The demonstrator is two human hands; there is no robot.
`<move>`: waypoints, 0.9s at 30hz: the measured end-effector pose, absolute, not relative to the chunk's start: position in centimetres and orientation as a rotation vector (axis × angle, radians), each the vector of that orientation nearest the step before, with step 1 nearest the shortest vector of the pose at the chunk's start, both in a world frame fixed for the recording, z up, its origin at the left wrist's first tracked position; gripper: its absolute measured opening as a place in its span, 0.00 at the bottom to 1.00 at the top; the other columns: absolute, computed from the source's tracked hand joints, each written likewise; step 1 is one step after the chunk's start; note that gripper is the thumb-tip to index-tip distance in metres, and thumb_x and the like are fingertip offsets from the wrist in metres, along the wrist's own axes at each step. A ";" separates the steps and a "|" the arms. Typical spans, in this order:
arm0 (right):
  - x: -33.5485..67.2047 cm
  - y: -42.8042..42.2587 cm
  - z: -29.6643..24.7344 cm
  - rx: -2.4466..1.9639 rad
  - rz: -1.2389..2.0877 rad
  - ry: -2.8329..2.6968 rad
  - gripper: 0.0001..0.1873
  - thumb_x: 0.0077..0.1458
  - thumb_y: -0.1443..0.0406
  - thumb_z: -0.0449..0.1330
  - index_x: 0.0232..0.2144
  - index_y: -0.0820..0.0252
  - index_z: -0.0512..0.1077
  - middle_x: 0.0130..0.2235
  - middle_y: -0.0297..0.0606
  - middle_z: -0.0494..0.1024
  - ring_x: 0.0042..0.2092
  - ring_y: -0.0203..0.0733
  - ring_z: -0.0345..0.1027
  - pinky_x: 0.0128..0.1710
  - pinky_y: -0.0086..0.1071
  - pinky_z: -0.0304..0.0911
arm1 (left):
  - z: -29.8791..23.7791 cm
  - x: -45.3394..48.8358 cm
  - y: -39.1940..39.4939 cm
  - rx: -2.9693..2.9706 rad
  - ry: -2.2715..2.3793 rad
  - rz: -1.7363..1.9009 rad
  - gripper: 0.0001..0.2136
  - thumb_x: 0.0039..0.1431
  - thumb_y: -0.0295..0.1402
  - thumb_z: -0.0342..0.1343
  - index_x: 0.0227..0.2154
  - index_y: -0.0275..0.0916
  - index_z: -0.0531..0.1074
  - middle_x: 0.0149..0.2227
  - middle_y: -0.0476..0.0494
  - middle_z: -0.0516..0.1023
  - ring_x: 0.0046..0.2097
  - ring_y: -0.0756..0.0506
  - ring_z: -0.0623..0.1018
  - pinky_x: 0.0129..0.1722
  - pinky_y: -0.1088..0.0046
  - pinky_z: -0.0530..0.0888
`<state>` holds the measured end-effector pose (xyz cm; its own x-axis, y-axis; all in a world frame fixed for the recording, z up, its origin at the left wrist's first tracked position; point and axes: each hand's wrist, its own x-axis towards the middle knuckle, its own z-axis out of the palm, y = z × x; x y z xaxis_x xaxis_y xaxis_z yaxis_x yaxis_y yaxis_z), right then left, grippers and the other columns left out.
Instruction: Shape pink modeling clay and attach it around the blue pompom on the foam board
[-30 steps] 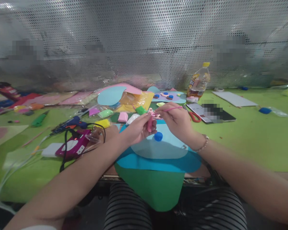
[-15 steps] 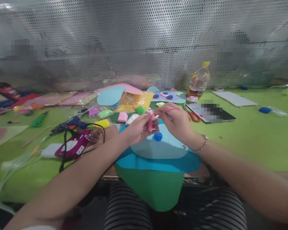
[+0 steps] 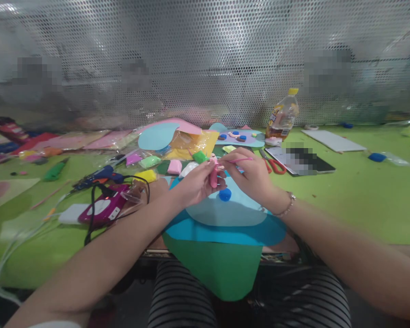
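My left hand (image 3: pixel 200 182) is closed around a small pink clay figure (image 3: pixel 213 175) with a pale top, held upright above the layered paper. Between the thumb and fingers of my right hand (image 3: pixel 253 175) is a thin pink modelling tool (image 3: pixel 242 159), its near end hidden by the fingers and close to the figure. Under both hands lies a light blue paper shape (image 3: pixel 232 216) on a darker blue one (image 3: pixel 222 234), over green paper (image 3: pixel 222 269) that hangs past the table edge. A blue clay ball (image 3: pixel 225 195) rests on the light blue paper.
Left of the hands are a purple power strip (image 3: pixel 104 207), a blue glue gun (image 3: pixel 104 175), cables and several clay packets (image 3: pixel 145 176). To the right are red-handled scissors (image 3: pixel 277 166), a phone or tablet (image 3: pixel 302 161) and a bottle (image 3: pixel 283 116). A perforated metal panel (image 3: pixel 205 59) stands behind.
My right hand has shifted slightly, and the pink tool now lies flatter and reaches less far past the fingers. My left hand and the figure have barely moved.
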<state>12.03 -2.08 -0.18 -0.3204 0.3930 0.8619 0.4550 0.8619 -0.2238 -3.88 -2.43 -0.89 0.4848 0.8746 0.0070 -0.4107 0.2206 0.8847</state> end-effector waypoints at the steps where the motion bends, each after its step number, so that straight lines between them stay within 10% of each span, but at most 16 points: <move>1: 12.0 -2.1 -0.1 -0.629 -0.055 -1.936 0.08 0.59 0.66 0.53 0.33 0.58 0.72 0.33 0.37 0.74 0.36 0.38 0.68 0.35 0.34 0.66 | -0.9 -3.9 -2.4 0.979 0.572 0.960 0.18 0.62 0.36 0.48 0.18 0.34 0.66 0.19 0.49 0.67 0.26 0.53 0.72 0.35 0.72 0.73; 21: 12.5 -1.7 0.5 -0.648 0.670 -1.719 0.11 0.60 0.58 0.51 0.32 0.60 0.65 0.29 0.33 0.69 0.29 0.31 0.64 0.29 0.28 0.64 | -1.6 -4.4 -1.6 1.485 0.929 0.928 0.14 0.55 0.43 0.55 0.27 0.35 0.69 0.21 0.51 0.65 0.24 0.55 0.66 0.25 0.77 0.60; 27: 12.6 -1.6 0.2 -0.630 0.601 -1.839 0.12 0.63 0.62 0.47 0.41 0.60 0.67 0.32 0.35 0.71 0.32 0.32 0.65 0.33 0.30 0.64 | -1.4 -4.3 -1.6 1.653 0.940 0.856 0.18 0.58 0.39 0.52 0.49 0.38 0.66 0.33 0.45 0.75 0.24 0.55 0.66 0.27 0.75 0.65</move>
